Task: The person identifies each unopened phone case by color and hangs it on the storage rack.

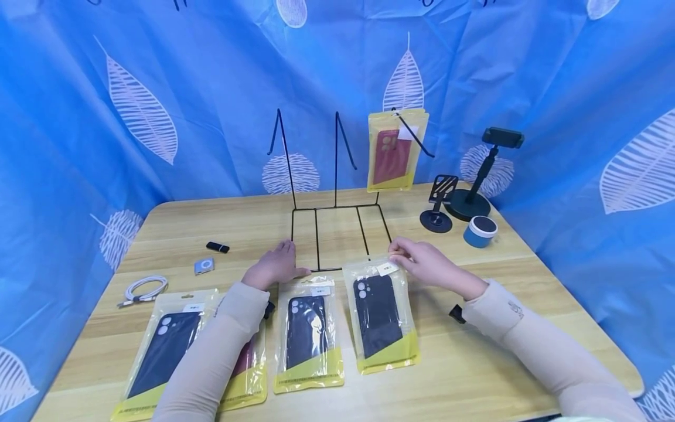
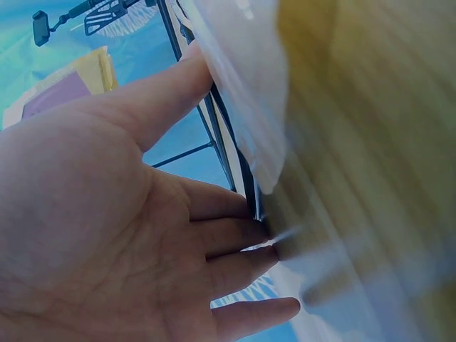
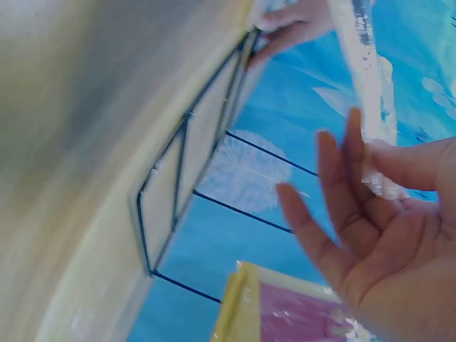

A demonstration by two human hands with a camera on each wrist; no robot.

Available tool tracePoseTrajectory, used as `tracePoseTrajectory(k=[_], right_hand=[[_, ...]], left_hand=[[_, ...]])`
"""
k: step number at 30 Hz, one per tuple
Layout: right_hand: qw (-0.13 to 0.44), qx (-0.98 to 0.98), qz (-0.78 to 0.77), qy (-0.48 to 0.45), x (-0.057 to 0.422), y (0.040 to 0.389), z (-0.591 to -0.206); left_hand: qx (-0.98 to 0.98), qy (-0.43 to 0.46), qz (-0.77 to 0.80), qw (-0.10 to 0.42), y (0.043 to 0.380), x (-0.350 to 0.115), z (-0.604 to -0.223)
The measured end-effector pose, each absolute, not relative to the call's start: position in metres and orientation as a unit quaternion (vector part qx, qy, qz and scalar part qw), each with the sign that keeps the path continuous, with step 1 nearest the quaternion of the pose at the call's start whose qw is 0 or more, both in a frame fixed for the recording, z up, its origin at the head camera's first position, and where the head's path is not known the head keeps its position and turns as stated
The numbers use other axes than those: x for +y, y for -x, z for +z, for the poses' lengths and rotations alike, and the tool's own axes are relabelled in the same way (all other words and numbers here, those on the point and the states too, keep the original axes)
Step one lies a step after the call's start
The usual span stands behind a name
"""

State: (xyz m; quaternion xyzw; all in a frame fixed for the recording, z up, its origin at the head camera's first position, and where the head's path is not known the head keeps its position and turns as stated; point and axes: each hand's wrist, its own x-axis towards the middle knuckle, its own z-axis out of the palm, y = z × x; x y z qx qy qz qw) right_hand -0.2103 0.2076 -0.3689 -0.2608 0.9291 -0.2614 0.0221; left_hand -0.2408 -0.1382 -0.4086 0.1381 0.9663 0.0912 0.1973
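My right hand [image 1: 428, 265] pinches the top corner of a clear-and-yellow bag holding a black phone case [image 1: 377, 313]. The right wrist view shows that bag edge-on [image 3: 367, 92] between thumb and fingers. My left hand [image 1: 274, 267] rests by the front left corner of the black wire display rack [image 1: 318, 240], its fingers straight and spread. Just below it lies another bagged black phone case [image 1: 306, 331]. On one of the rack's upper hooks hangs a bagged red phone case [image 1: 391, 157].
A bagged dark phone case [image 1: 166, 351] lies at left, beside a bagged red one [image 1: 248, 375] partly under my sleeve. A cable [image 1: 146, 288], blue clip player [image 1: 204, 265] and black stick [image 1: 218, 247] sit behind. At right stand two phone stands [image 1: 468, 202] [image 1: 436, 220] and a blue jar [image 1: 480, 232].
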Motion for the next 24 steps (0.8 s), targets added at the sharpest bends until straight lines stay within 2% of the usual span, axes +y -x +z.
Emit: tracePoseTrajectory(k=[5,12,19,24], right_hand=[[-0.025,0.901,-0.341,0.266,0.222,0.2,-0.357],[-0.135,0.857,-0.39,0.308,0.241,0.192,-0.345],[-0.237,0.825,-0.423,0.29,0.255,0.204,-0.315],[-0.281,0.807,-0.456,0.248,0.261,0.218,-0.291]], left_hand=[[0.967,-0.137,0.082,0.199,0.241,-0.137,-0.408],[0.966,-0.132,0.084,0.205,0.241,-0.136,-0.408],[0.967,-0.13,0.088,0.2,0.241,-0.136,-0.408],[0.967,-0.125,0.093,0.204,0.24,-0.136,-0.408]])
